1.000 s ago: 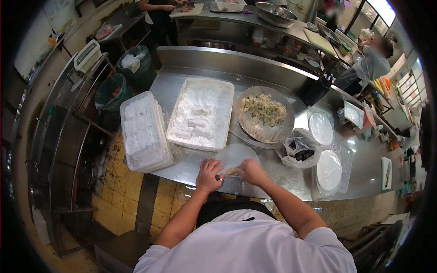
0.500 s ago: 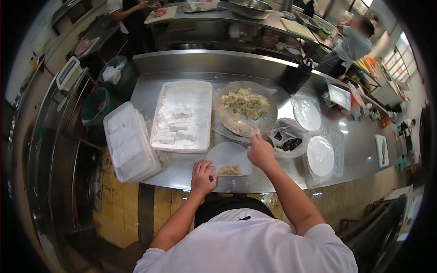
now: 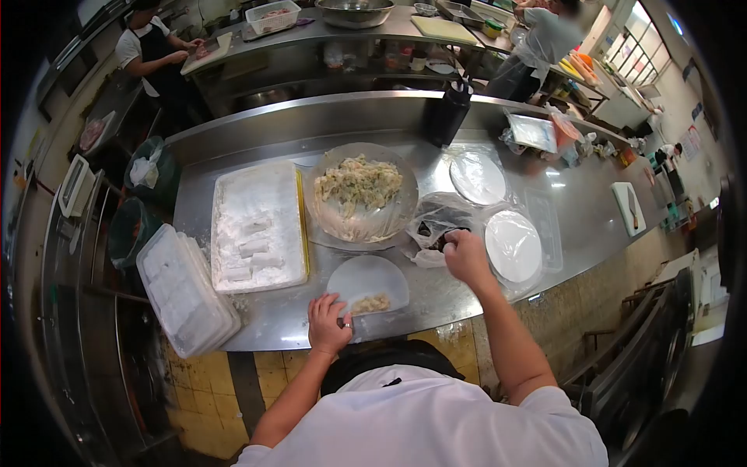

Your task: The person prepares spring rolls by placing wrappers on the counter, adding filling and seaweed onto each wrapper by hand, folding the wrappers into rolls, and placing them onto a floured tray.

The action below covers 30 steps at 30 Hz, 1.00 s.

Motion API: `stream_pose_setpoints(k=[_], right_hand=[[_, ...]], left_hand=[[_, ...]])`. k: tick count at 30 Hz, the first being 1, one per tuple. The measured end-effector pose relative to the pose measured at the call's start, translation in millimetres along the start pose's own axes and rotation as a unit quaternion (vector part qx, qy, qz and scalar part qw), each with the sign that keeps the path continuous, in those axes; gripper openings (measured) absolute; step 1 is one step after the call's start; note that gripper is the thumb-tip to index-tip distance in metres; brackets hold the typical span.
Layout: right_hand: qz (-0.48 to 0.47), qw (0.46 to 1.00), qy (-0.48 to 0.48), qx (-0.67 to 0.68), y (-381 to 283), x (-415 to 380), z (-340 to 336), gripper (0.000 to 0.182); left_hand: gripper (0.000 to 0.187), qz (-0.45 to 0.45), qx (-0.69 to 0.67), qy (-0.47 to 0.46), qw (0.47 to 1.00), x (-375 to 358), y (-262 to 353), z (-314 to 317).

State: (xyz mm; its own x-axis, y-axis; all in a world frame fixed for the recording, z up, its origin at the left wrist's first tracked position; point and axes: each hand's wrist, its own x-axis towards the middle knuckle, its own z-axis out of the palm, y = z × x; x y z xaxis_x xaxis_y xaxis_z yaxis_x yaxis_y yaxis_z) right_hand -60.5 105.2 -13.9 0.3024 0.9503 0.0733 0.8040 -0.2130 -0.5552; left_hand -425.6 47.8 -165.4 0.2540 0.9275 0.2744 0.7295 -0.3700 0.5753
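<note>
A round translucent wrapper sheet point(image 3: 367, 274) lies on the steel table in front of me, with a small strip of pale filling point(image 3: 370, 303) near its close edge. My left hand point(image 3: 330, 323) rests at the wrapper's left edge, fingers laid out and a ring on one. Over a clear plastic bag point(image 3: 426, 255) of dark pieces point(image 3: 436, 232), my right hand point(image 3: 465, 255) has its fingers closed at the contents; the fingertips are partly hidden. Behind the wrapper stands a metal bowl point(image 3: 366, 231) of chunky pale-green filling point(image 3: 359, 185).
On the left are a floured tray point(image 3: 261, 198) holding several white rolls and stacked lidded containers point(image 3: 183, 288). White round wrapper stacks point(image 3: 513, 246) lie right. A black bottle point(image 3: 451, 113) stands at the back. Two people work at the far counter.
My right hand has moved from the filling bowl's near rim rightward to the plastic bag. My left hand stays at the wrapper's edge. The camera view has turned to the right.
</note>
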Motion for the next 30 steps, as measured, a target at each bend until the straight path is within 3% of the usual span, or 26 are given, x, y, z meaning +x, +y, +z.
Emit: stream_pose_setpoints(k=[4, 7, 10, 13, 14, 20, 23, 26, 29, 30], right_hand=[[-0.031, 0.985, -0.151, -0.083, 45.0, 69.9, 17.5, 0.030], [0.021, 0.988, -0.124, 0.089, 34.0, 98.7, 20.6, 0.033], [0.027, 0.976, -0.215, -0.017, 4.9, 102.5, 2.1, 0.031], [-0.027, 0.955, -0.241, -0.168, 25.4, 99.4, 24.9, 0.032], [-0.006, 0.953, -0.249, -0.172, 28.6, 97.4, 29.7, 0.032], [-0.093, 0.894, -0.325, -0.294, 52.4, 112.6, 68.4, 0.033], [-0.072, 0.914, -0.322, -0.236, 59.0, 119.7, 79.4, 0.034], [-0.126, 0.920, -0.293, -0.229, 59.2, 119.6, 77.3, 0.034], [-0.165, 0.899, -0.272, -0.301, 71.9, 127.2, 73.5, 0.034], [-0.111, 0.890, -0.307, -0.318, 6.1, 119.2, 20.5, 0.033]], left_hand=[[0.034, 0.010, 0.008, 0.007, 1.000, 0.0, -0.4, 0.5], [0.034, 0.012, 0.014, 0.014, 1.000, 1.9, 0.8, 0.6], [0.034, 0.012, 0.018, 0.018, 1.000, 1.0, 0.9, 1.5], [0.034, 0.010, 0.018, 0.018, 1.000, 2.2, 2.1, 1.2], [0.034, 0.010, 0.019, 0.019, 1.000, 2.1, 2.7, 0.8], [0.033, 0.013, 0.020, 0.023, 0.999, 2.2, 1.6, 1.5], [0.033, 0.011, 0.016, 0.023, 1.000, 1.4, 1.8, 0.4], [0.033, 0.008, 0.013, 0.022, 1.000, 1.6, 2.4, -0.2], [0.033, 0.009, 0.015, 0.023, 1.000, 2.1, 1.6, 0.3], [0.033, 0.010, 0.015, 0.023, 1.000, 1.7, 1.1, 0.7]])
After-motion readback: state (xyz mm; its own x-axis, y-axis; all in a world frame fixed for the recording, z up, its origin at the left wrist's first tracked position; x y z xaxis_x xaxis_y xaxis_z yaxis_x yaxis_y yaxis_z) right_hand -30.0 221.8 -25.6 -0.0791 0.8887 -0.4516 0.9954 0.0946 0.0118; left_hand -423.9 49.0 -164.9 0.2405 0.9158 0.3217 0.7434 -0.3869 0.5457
